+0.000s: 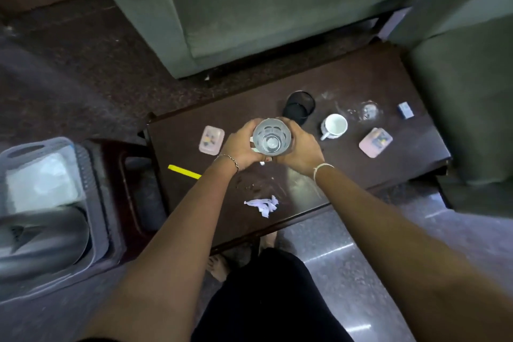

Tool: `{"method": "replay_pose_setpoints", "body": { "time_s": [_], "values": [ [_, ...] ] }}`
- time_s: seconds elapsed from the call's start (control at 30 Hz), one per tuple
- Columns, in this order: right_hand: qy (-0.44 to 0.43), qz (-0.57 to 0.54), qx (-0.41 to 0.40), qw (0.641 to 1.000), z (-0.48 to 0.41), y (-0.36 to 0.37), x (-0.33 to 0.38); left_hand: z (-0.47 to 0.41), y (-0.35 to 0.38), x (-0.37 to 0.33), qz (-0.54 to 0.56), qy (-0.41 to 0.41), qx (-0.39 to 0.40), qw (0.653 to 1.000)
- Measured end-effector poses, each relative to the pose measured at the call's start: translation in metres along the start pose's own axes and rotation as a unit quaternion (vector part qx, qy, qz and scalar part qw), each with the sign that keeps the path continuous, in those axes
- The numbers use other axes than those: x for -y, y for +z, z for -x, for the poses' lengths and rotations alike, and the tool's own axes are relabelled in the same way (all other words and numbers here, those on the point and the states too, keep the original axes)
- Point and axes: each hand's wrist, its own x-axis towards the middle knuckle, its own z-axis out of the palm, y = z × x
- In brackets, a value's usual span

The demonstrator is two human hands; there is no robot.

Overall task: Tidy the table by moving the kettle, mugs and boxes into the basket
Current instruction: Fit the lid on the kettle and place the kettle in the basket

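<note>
**Clear mug held in both hands over the worktop**

The clear mug point(272, 139) is up off the dark worktop point(352, 172), seen straight down its open mouth. The left hand point(241, 145) wraps its left side and the right hand point(303, 148) wraps its right side. The fingers of both are curled round the wall and the thumbs meet on the near side. Each wrist wears a thin band.

Just behind the held mug, a black round thing point(299, 108) stands on the worktop; I cannot tell what it is. To its right a white mug point(334, 125) sits upright and empty, its handle turned toward the near left. Beyond that are a pale wet smear point(368, 111) and a small blue box point(405, 110) near the far right corner. A pink box point(375, 142) lies near the white mug, on its right, and a second pink box point(211, 140) lies just left of the left hand. A yellow strip point(184, 171) rests by the left wrist, and a scrap of crumpled paper point(263, 205) lies near the front edge.

Off the left end of the worktop, a grey basket point(95, 191) sits on a dark stool point(130, 175). Something dark and blurred already lies inside it. A grey-green sofa point(249, 8) stands behind the worktop.
</note>
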Motion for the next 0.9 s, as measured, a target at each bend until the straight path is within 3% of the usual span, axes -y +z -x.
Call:
{"method": "replay_pose_setpoints", "body": {
  "time_s": [0.27, 0.53, 0.67, 0.9],
  "values": [
    [0.084, 0.027, -0.014, 0.996, 0.005, 0.003, -0.07, -0.033, 0.069, 0.009, -0.041, -0.033, 0.066, 0.996],
    [0.149, 0.066, -0.021, 0.986, -0.006, 0.031, -0.116, -0.062, 0.112, 0.029, -0.155, -0.074, 0.088, 0.981],
    [0.174, 0.063, -0.036, 0.982, -0.01, 0.038, -0.128, -0.072, 0.127, 0.034, -0.213, -0.066, 0.079, 0.972],
    [0.18, 0.054, -0.043, 0.981, -0.009, 0.04, -0.135, -0.075, 0.135, 0.036, -0.214, -0.069, 0.072, 0.972]
  ]
}}
